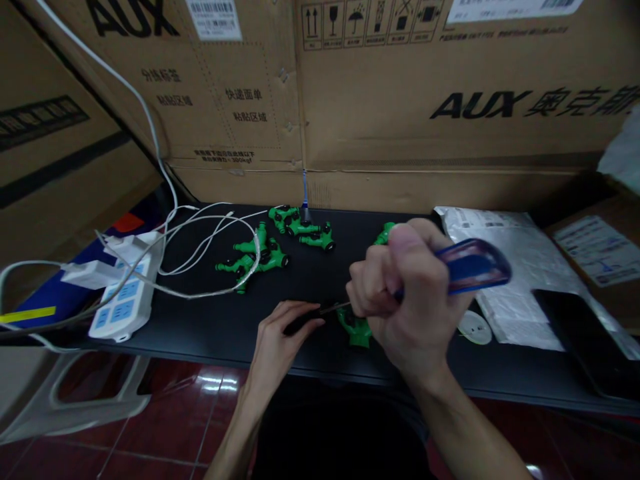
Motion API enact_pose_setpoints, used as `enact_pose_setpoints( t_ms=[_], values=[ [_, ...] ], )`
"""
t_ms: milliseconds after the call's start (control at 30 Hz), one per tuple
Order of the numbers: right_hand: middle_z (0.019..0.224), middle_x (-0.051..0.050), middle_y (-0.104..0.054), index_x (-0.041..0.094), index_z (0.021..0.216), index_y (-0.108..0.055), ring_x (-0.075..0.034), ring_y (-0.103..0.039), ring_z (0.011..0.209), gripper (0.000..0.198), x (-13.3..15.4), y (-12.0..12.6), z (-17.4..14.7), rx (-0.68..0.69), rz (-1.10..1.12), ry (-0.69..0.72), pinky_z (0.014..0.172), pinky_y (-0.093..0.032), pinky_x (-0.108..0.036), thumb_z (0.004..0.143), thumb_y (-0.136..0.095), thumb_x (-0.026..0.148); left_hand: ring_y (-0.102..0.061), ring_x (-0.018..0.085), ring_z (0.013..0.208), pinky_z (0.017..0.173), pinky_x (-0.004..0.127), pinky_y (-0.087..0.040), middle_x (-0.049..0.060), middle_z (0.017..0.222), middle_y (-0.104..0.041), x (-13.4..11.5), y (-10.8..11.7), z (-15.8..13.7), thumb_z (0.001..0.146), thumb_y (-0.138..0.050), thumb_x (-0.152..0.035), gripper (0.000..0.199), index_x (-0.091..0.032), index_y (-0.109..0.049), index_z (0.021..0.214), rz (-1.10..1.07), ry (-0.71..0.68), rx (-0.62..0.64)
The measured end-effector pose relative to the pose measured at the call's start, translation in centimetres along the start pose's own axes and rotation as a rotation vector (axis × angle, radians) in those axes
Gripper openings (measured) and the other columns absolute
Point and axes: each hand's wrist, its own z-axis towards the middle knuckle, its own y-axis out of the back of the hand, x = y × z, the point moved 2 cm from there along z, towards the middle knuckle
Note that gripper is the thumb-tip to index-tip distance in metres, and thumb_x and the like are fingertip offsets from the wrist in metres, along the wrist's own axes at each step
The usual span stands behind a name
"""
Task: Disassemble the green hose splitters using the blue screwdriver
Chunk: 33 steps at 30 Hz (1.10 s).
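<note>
My right hand is wrapped round the blue see-through handle of a screwdriver. Its thin shaft points left, to the tip of a small dark piece pinched in the fingers of my left hand. What that piece is cannot be made out. Below the shaft, between both hands, lies a green plastic part with dark fittings, partly covered by my right hand. Another green part shows behind my right fist.
Several green parts lie at left centre, with more farther back. White cables run from a power strip at left. To the right are a silvery mailing bag, a round white disc and a black phone. Cardboard boxes stand behind.
</note>
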Motion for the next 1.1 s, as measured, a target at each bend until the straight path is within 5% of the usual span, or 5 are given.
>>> enact_pose_setpoints(
  t_ms=[200, 333, 567, 867, 1100],
  values=[
    [0.04, 0.01, -0.028, 0.022, 0.053, -0.045, -0.004, -0.014, 0.033, 0.045, 2.6, 3.2, -0.6, -0.13, 0.152, 0.075, 0.031, -0.012, -0.02, 0.081, -0.079, 0.033, -0.073, 0.022, 0.102, 0.09, 0.032, -0.055, 0.004, 0.11, -0.078, 0.9, 0.8, -0.1, 0.099, -0.065, -0.039, 0.024, -0.026, -0.079, 0.113, 0.028, 0.132, -0.034],
    [0.04, 0.01, -0.025, 0.023, 0.053, -0.048, -0.006, -0.009, 0.034, 0.04, 2.6, 7.1, -2.0, -0.289, 0.091, 0.044, 0.031, -0.004, -0.025, 0.083, -0.071, 0.034, -0.07, 0.025, 0.102, 0.092, 0.036, -0.053, 0.004, 0.108, -0.077, 1.5, 1.7, -0.4, 0.096, -0.069, -0.041, 0.023, -0.028, -0.081, 0.11, 0.156, 0.052, 0.006],
    [0.041, 0.009, -0.024, 0.023, 0.054, -0.049, -0.007, -0.005, 0.038, 0.037, 1.7, 11.2, -4.7, -0.456, 0.102, -0.06, 0.032, 0.0, -0.027, 0.085, -0.066, 0.034, -0.066, 0.024, 0.101, 0.089, 0.037, -0.056, 0.004, 0.112, -0.073, 1.7, 1.2, -0.5, 0.096, -0.069, -0.041, 0.038, -0.031, -0.07, 0.133, 0.237, -0.071, 0.07],
    [0.042, 0.01, -0.027, 0.023, 0.055, -0.048, -0.007, -0.004, 0.04, 0.045, 1.4, 12.2, -5.6, -0.516, 0.142, -0.096, 0.033, 0.0, -0.026, 0.087, -0.072, 0.043, -0.061, 0.027, 0.11, 0.097, 0.042, -0.053, 0.006, 0.12, -0.069, -1.9, -1.0, -0.2, 0.09, -0.078, -0.035, 0.038, -0.03, -0.071, 0.127, 0.263, -0.21, 0.062],
    [0.041, 0.011, -0.027, 0.023, 0.056, -0.044, -0.005, -0.012, 0.034, 0.043, 3.1, 9.0, -2.1, -0.368, 0.081, 0.093, 0.031, -0.01, -0.02, 0.084, -0.075, 0.036, -0.063, 0.026, 0.103, 0.089, 0.042, -0.049, 0.005, 0.11, -0.074, -2.0, -3.5, 1.6, 0.092, -0.076, -0.035, 0.03, -0.03, -0.074, 0.122, 0.282, -0.249, 0.221]
  ],
)
